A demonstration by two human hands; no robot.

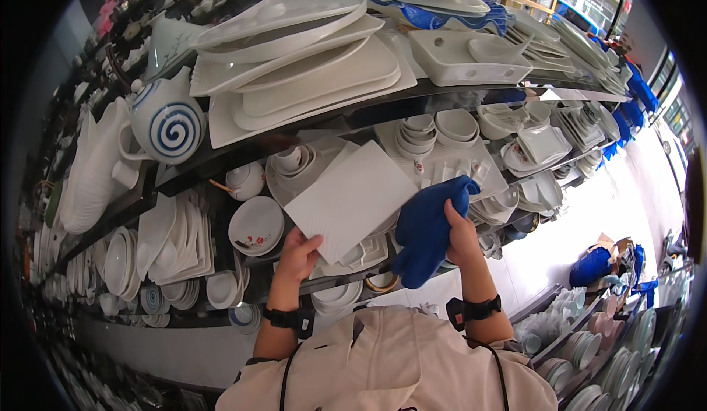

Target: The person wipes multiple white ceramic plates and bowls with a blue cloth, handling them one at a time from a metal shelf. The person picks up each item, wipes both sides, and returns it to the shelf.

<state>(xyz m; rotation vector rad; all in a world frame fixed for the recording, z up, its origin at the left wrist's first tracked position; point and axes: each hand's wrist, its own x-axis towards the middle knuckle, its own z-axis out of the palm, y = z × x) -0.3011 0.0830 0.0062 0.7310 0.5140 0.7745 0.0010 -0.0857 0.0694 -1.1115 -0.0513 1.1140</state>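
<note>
A flat white rectangular plate [352, 199] with fine ridges at its near corner is held out over the middle shelf. My left hand [296, 255] grips that near corner, thumb on top; the fingers beneath are hidden. To the right of the plate, a blue cloth [427, 233] hangs from my right hand [464, 240], whose thumb presses on it. The cloth lies close to the plate's right edge; I cannot tell whether they touch. Just left of my left hand stands a round white dish [256, 226] with red flowers.
Stacked white platters [317, 79] and a teapot [168, 124] with a blue spiral crowd the upper shelf. Bowls [455, 127] stand behind the plate. More plates [177, 245] stand upright at left. At lower right is another rack [582, 348] of dishes; pale floor [611, 190] lies beyond.
</note>
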